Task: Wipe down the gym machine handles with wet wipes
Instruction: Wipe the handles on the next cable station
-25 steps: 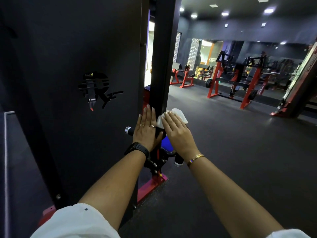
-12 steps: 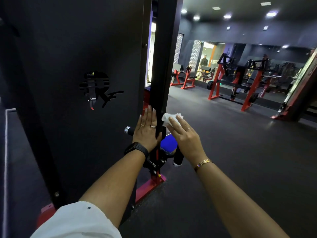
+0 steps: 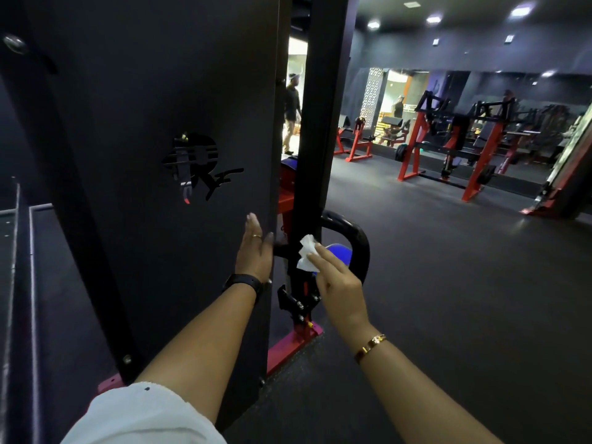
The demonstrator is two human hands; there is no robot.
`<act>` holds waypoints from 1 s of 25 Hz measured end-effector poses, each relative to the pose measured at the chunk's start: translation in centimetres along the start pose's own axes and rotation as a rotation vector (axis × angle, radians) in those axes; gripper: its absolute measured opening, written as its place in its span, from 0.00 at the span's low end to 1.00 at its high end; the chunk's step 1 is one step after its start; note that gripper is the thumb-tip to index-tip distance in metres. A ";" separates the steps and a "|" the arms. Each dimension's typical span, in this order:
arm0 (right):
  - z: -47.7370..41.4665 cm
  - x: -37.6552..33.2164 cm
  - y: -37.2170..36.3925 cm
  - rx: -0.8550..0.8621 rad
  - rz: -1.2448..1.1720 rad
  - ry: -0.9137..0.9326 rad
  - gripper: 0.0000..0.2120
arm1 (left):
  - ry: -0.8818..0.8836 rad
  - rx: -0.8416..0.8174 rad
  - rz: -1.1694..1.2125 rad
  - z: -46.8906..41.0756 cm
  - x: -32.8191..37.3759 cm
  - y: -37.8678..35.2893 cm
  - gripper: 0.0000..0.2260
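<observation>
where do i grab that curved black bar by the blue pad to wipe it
Probably the outer bend of the curved black bar, the right hand wrapping the wipe round it from the open floor side, where it bows clear of the upright post; its inner end runs behind the post and the blue pad crowds the inside.

Left forearm [image 3: 205, 341] and right forearm [image 3: 413, 379] both reach out to the far side, elbows nearly straight, bare below the sleeves. My left hand [image 3: 254, 253] is flat, fingers straight and together, tips pointing up and away. My right hand [image 3: 339, 282] is just to its right and a little nearer, back of hand up, fingers extended left, pinching a crumpled wet wipe [image 3: 307, 254] at the fingertips.
</observation>
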State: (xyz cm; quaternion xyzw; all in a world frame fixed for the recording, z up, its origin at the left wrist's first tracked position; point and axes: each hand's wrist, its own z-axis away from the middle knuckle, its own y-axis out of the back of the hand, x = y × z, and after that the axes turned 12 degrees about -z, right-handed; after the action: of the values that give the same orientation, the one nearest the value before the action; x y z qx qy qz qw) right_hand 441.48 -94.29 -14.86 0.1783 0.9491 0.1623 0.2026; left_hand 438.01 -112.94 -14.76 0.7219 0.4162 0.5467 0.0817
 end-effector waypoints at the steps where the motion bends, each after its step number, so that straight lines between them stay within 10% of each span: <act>1: -0.3 -1.0 -1.1 0.027 -0.125 -0.144 0.16 | 0.156 0.011 0.201 -0.3 -0.4 0.3 0.26; 6: -2.5 -2.7 -6.0 0.060 -0.452 -0.709 0.20 | 0.642 -0.031 1.004 -3.0 -2.4 1.6 0.24; 12: -6.9 -1.6 -12.2 -0.235 0.026 -0.235 0.20 | 0.747 -0.178 1.224 -5.9 -6.8 1.3 0.28; 15: -8.4 0.4 -15.1 -0.598 0.194 -0.331 0.17 | 0.764 -0.296 1.341 -7.0 -8.1 0.4 0.28; 20: -8.2 1.4 -18.2 -0.688 0.543 0.037 0.05 | 0.765 -0.411 1.330 -7.8 -8.5 -0.7 0.27; 25: -8.5 2.5 -16.4 -0.791 0.623 0.412 0.15 | 0.777 -0.476 1.353 -7.5 -9.1 -1.7 0.27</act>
State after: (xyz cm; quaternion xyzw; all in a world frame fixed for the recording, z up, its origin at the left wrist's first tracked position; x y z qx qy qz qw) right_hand 431.10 -109.80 -14.60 0.3257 0.7380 0.5909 0.0065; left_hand 430.24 -120.68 -19.41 0.5394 -0.2385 0.7628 -0.2653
